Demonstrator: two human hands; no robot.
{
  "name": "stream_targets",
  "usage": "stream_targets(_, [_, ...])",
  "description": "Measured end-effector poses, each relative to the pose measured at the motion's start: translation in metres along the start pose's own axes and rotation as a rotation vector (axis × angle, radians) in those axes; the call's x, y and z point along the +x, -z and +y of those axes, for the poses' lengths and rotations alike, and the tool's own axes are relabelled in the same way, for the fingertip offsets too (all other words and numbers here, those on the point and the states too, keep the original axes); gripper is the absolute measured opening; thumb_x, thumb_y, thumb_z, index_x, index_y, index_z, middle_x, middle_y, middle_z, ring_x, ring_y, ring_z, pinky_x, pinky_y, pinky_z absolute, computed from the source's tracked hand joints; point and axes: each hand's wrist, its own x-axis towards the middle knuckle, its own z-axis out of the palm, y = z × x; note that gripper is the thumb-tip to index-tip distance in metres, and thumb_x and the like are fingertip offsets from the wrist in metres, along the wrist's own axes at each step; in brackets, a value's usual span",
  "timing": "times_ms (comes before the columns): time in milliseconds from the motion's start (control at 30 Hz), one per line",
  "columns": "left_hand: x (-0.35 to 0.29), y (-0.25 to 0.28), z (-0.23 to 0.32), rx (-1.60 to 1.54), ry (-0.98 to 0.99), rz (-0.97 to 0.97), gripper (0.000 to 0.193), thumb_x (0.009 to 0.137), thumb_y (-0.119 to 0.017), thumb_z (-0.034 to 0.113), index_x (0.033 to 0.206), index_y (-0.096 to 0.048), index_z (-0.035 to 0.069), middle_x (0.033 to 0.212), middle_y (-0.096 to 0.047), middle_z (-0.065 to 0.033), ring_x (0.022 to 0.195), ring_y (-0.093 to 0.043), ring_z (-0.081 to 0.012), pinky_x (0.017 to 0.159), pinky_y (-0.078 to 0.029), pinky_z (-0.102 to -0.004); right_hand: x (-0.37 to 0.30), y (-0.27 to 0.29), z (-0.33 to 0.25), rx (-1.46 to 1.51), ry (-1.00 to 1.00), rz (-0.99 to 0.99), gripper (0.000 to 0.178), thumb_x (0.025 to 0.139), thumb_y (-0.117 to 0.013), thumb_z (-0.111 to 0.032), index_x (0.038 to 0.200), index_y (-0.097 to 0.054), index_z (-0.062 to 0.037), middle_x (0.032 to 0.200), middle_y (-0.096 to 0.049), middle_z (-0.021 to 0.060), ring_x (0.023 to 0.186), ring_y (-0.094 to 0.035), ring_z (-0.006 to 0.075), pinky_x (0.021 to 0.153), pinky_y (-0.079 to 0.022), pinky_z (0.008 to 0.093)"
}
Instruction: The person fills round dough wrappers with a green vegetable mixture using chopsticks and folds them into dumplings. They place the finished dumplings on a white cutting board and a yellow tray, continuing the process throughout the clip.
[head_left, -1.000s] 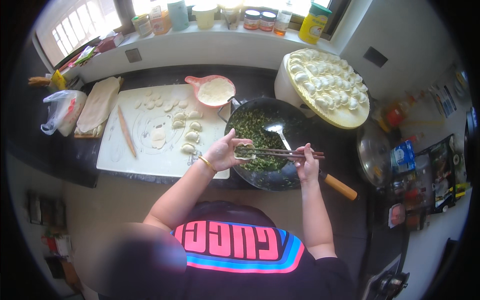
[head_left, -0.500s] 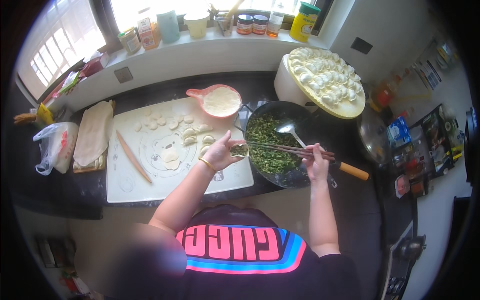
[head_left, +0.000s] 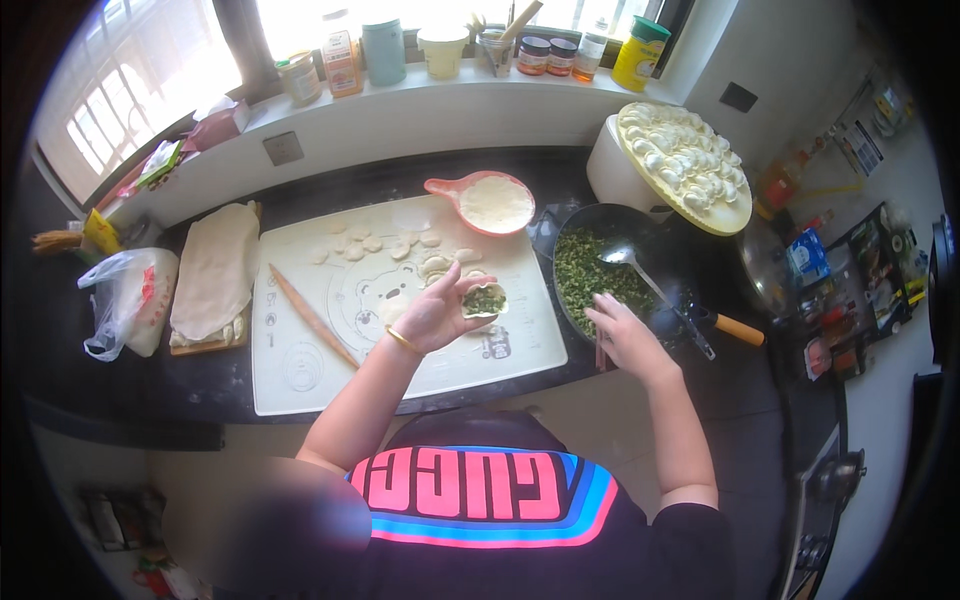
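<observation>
My left hand (head_left: 436, 312) is over the board's near right part, palm up and fingers curled. It cups a round dumpling wrapper (head_left: 470, 311) with green chopped filling (head_left: 485, 299) on it. At the near rim of the dark wok (head_left: 640, 222), my right hand (head_left: 632, 340) holds chopsticks (head_left: 601, 357); only a short reddish length shows below the fingers. More chopped green filling (head_left: 580, 262) fills the wok's left side. A metal spoon (head_left: 620, 256) rests in it, its handle toward the near right. Flat wrappers (head_left: 401, 251) and folded dumplings (head_left: 436, 265) lie on the white board (head_left: 290, 385).
A wooden rolling pin (head_left: 312, 318) lies on the board, with a pink bowl of flour (head_left: 497, 204) at its far edge. Rolled dough (head_left: 217, 265) and a plastic bag (head_left: 150, 300) are at left. A tray of dumplings (head_left: 735, 215) tops a white container (head_left: 607, 165) at far right.
My right hand has come nearer, and the chopsticks no longer stretch across the filling. The left palm has turned, showing more of the filled wrapper. The whole view has shifted.
</observation>
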Motion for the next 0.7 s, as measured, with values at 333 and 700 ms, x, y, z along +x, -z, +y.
stream_targets(333, [-0.062,0.003,0.013,-0.025,-0.015,-0.088,0.054,0.093,-0.034,0.04,0.123,-0.042,-0.004,0.117,-0.051,-0.0133,0.109,-0.049,-0.0218,0.097,-0.037,-0.0384,0.084,-0.036,-0.148,0.328,0.366,0.52,0.017,0.065,-0.07,-0.007,0.079,-0.062,-0.0071,0.079,-0.057,0.0057,0.076,-0.053,0.0243,0.07,-0.041,0.0344])
stream_targets(700, [-0.088,0.007,0.008,0.732,-0.293,0.112,0.045,0.078,-0.064,0.004,0.12,-0.048,-0.001,0.108,-0.055,-0.0068,0.1,-0.052,-0.0115,0.084,-0.044,-0.0247,0.099,-0.05,-0.172,0.523,0.167,0.504,0.014,0.067,-0.069,-0.005,0.079,-0.062,-0.0058,0.081,-0.057,0.0087,0.079,-0.057,0.0251,0.07,-0.045,0.0332])
